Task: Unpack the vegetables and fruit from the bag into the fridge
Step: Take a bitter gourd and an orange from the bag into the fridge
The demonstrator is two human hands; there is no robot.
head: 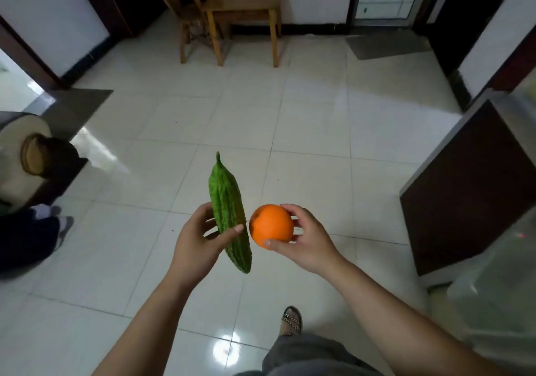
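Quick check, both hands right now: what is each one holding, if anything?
Left hand: grips the bitter gourd.
Right hand: holds the orange.

Both bare forearms reach forward from the bottom of the view, with the hands level, near each other but not touching. The left hand (200, 242) grips a bitter gourd (229, 210) around its lower half, thumb across the front and fingers curled behind. The right hand (307, 239) holds an orange (271, 226), thumb on the near side and fingers curled over the far side.
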